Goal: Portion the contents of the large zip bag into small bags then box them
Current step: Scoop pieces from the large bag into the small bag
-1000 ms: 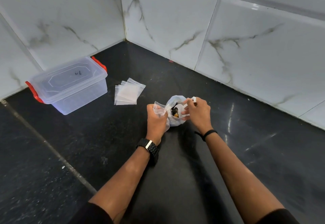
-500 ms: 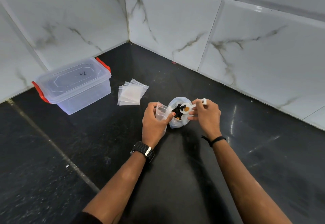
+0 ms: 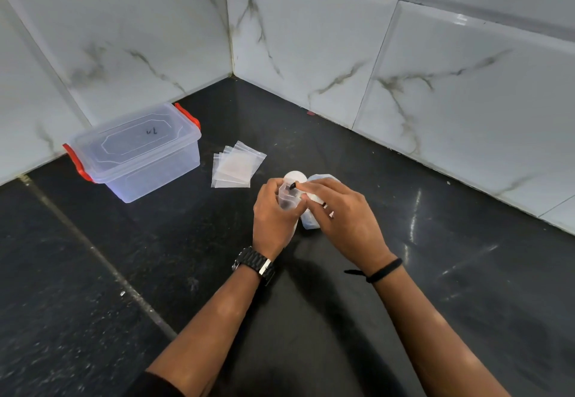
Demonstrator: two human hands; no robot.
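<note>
My left hand (image 3: 273, 219) grips a small clear bag (image 3: 287, 199) upright at the middle of the black counter. My right hand (image 3: 339, 216) holds a white plastic scoop (image 3: 295, 177), tipped over the small bag's mouth, and a dark piece shows at the opening. The large zip bag (image 3: 311, 220) stands behind and under my right hand, mostly hidden. A fanned stack of empty small bags (image 3: 236, 166) lies to the left. The clear box with red latches (image 3: 137, 153) stands at the far left with its lid on.
White marble-patterned tiled walls (image 3: 404, 69) meet in a corner behind the counter. A grout seam (image 3: 93, 250) runs diagonally across the counter on the left.
My right hand lifted the scoop out of the large bag and swung it left over the small bag. My left hand raised the small bag toward it.
</note>
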